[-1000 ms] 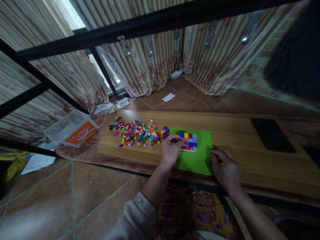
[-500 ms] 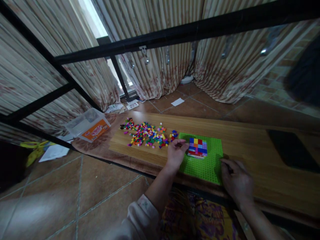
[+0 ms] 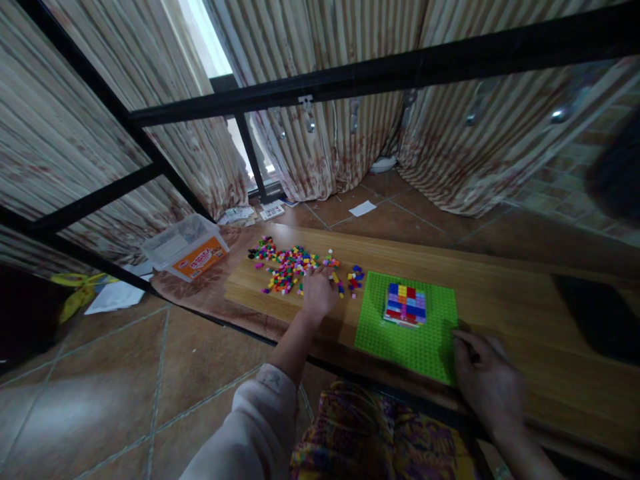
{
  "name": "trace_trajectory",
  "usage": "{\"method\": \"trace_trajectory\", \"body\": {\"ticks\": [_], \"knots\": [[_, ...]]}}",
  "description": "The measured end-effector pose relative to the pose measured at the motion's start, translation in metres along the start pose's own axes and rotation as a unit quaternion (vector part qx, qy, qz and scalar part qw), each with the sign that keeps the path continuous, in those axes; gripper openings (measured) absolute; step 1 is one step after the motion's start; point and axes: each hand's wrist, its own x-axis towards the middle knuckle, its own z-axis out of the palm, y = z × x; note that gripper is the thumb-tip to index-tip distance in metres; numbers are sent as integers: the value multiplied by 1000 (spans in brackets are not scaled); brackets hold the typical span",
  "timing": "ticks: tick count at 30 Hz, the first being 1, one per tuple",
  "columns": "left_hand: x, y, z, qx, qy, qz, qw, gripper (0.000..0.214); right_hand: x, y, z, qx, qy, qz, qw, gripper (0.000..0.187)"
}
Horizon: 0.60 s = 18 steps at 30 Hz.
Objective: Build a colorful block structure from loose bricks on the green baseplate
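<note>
Several loose toy building bricks [image 3: 287, 270] in many colours lie heaped on the wooden board. Over the near right side of this heap is my left hand [image 3: 320, 293], its fingers reaching down apart among the bricks; their tips are partly hidden. A green studded baseplate [image 3: 375, 327] lies to the right. On it stands a low block of stacked bricks [image 3: 406, 303], with red, blue, purple, yellow and orange on top. My right hand [image 3: 490, 377] has curled fingers closed at the baseplate's right edge.
The wooden board [image 3: 500, 287] runs left to right. A clear plastic box [image 3: 187, 247] with an orange label stands at its left end. A dark flat panel [image 3: 595, 317] lies at the right. Black metal rails [image 3: 350, 80] cross in front of striped curtains [image 3: 310, 40].
My left hand has moved left from beside the stacked bricks to the loose heap. My right hand stays at the baseplate's edge. The whole view has shifted slightly.
</note>
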Motion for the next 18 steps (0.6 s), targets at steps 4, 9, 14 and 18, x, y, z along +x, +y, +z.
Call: {"method": "trace_trajectory", "body": {"ticks": [4,9,14,18], "knots": [[-2,1,0,8,3,-7,1000,22,0,1,1,3,0,0,1000,31],[-7,0,-1,-18,24,-10,1000,19,-2,3,2,12,-2,1,1000,31],[-11,9,-14,-171,28,-37,984,17,3,9,-3,82,-36,67,994,37],[-30,32,-31,-426,-27,-116,897,22,24,-20,-25,161,-20,186,969,38]]}}
